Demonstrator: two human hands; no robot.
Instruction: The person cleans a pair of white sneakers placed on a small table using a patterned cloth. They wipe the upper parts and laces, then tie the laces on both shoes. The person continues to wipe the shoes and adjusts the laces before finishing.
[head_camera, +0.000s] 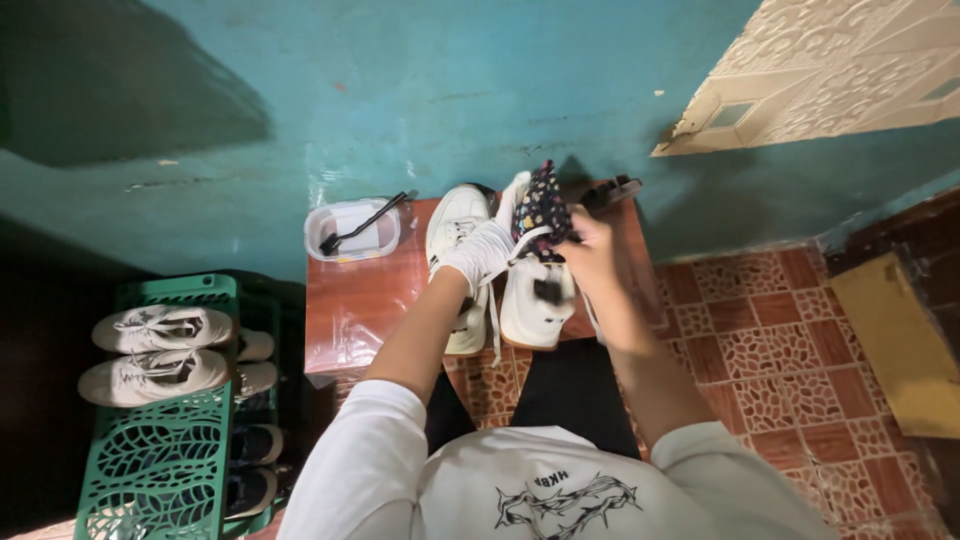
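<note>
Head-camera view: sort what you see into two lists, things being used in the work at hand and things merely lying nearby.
In use:
left hand in a white glove
right hand
patterned dark cloth
pair of white sneakers on the small red table

Lying about:
plastic tub with black brush
green crate
second pair of white sneakers

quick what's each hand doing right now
Left hand: gloved, gripping the white sneaker.
Right hand: closed on the dark patterned cloth.

There's a small reddish-brown table (360, 300) against the teal wall. Two white sneakers (455, 250) sit on it right under the hands, and a clear tub (352, 232) with a black brush (362, 222) sits left of them.
</note>
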